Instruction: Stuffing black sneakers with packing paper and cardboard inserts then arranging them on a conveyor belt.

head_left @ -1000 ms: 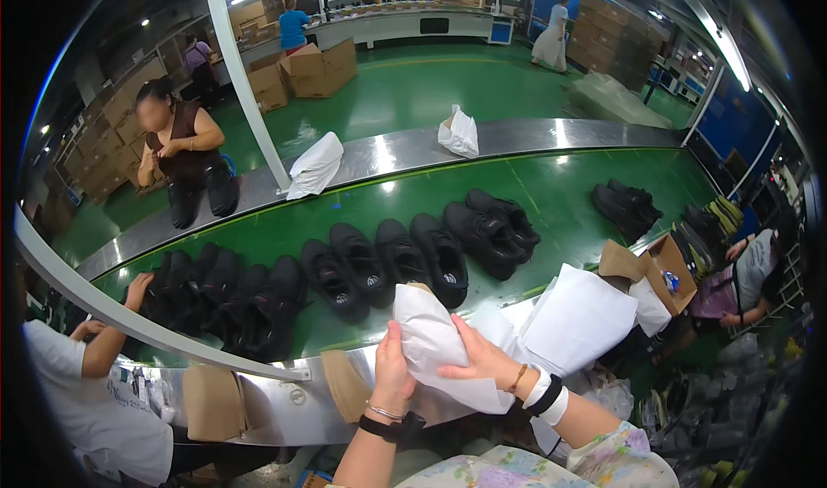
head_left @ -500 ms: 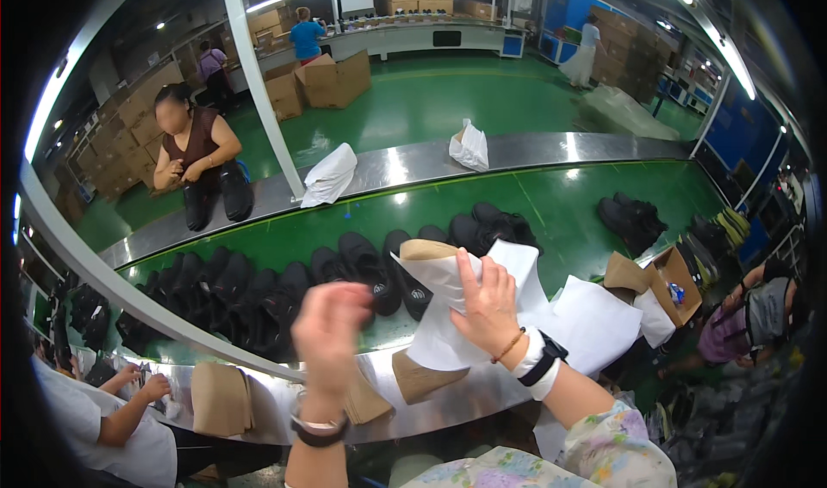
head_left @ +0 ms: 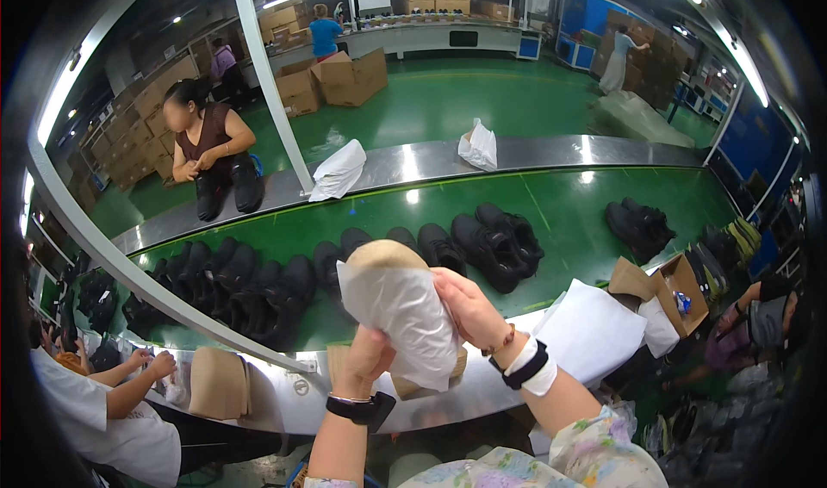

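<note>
Between my two hands is a tan cardboard-like insert [head_left: 389, 254] with white tissue paper [head_left: 409, 320] wrapped round it, its rounded tan end sticking out at the top. My left hand [head_left: 369, 356] grips the lower left side of the wrapped bundle, thumb on the paper. On the upper right side, my right hand [head_left: 469, 310] holds the paper with its fingers closed along the edge. Below the bundle, more tan inserts [head_left: 428, 386] lie partly hidden on the metal ledge. White paper sheets [head_left: 590, 329] are spread to the right of my right hand.
Black shoes [head_left: 495, 242] line the green conveyor belt [head_left: 568, 230] beyond my hands. Stacked tan inserts [head_left: 218, 385] stand on the ledge at left, beside a co-worker's arms [head_left: 129, 385]. A cardboard box [head_left: 680, 294] sits at right. Across the belt, another person [head_left: 211, 139] handles black shoes.
My left hand has come in from the left and now grips the bundle. The loose paper has been folded round the insert, which has moved left and down, its rounded end upward.
</note>
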{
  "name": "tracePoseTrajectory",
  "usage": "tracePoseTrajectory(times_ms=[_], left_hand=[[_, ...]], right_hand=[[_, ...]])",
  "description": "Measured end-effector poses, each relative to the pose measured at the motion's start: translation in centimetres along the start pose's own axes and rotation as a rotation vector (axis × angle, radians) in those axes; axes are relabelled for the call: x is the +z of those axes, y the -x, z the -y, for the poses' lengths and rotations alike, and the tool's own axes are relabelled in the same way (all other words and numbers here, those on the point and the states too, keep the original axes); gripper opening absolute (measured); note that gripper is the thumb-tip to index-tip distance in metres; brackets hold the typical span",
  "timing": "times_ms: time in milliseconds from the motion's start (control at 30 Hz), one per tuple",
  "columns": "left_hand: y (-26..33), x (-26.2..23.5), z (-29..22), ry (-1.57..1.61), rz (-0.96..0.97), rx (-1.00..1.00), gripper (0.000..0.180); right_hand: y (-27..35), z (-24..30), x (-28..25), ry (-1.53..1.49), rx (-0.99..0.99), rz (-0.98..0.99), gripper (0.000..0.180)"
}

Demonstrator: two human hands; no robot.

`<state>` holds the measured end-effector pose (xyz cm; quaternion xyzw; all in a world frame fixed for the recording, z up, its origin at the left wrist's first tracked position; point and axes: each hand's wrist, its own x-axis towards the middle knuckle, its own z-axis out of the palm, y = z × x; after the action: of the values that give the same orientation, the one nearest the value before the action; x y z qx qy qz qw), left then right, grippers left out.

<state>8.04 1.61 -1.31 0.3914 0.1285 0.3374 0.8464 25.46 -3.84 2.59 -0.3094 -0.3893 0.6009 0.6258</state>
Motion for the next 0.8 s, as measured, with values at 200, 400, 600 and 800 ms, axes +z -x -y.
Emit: tracePoseTrajectory(times_ms=[200,400,600,800], left_hand=[[0.9,1.0,0.1,-0.045,0.009,0.007,0.086],[1.5,1.4,2.4,0.199,-0.164,0.012,0.069],[1.7,0.0,1.8,0.180,-0.396,0.192,0.050],[1.3,-1.9,1.0,0.342,-0.480,0.064,0.046]], right_hand=[[-1.8,-1.7,-1.3,0.155,-0.030,-0.117,0.028],[-2.4,-3.0,-1.9,0.831,-0.053,-0.236,0.030],[3.3,-1.9,0.1,0.899,-0.271,-0.041,0.034],[6.7,-0.6,0.3,1.559,-0.715,0.066,0.030]])
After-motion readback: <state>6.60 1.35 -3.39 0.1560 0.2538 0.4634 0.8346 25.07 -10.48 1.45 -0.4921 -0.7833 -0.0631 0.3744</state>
